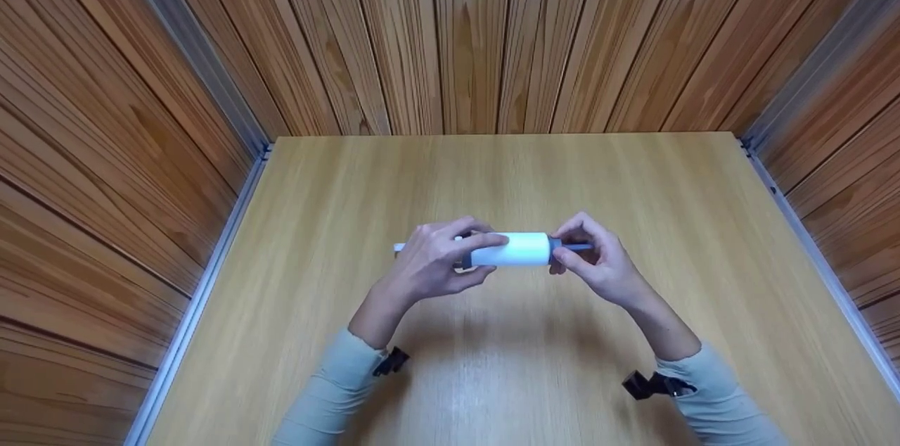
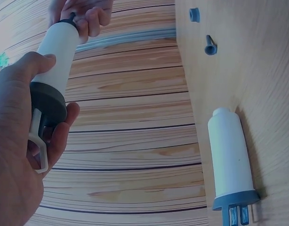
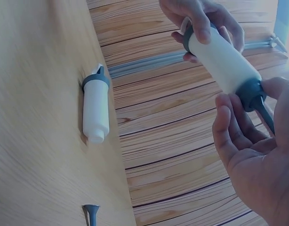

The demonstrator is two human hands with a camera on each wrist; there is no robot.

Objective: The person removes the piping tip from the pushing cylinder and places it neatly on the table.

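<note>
A white icing syringe (image 1: 520, 250) with grey ends lies level between the hands, raised above the table. My left hand (image 1: 439, 256) grips its barrel near the grey collar (image 2: 49, 104) at the handle end, with the thumb along the barrel in the left wrist view. A pale looped handle (image 2: 38, 146) sticks out beside the palm. At the other end, my right hand (image 1: 596, 259) pinches the grey nozzle (image 3: 252, 92) between thumb and fingers, and its thin tip points away from the barrel.
In the left wrist view, a second white icing syringe (image 2: 230, 155) lies on the table, with a loose grey nozzle (image 2: 210, 46) and a small grey ring-like part (image 2: 195, 15) farther along. Wooden plank walls (image 1: 471, 45) border the table (image 1: 492, 171).
</note>
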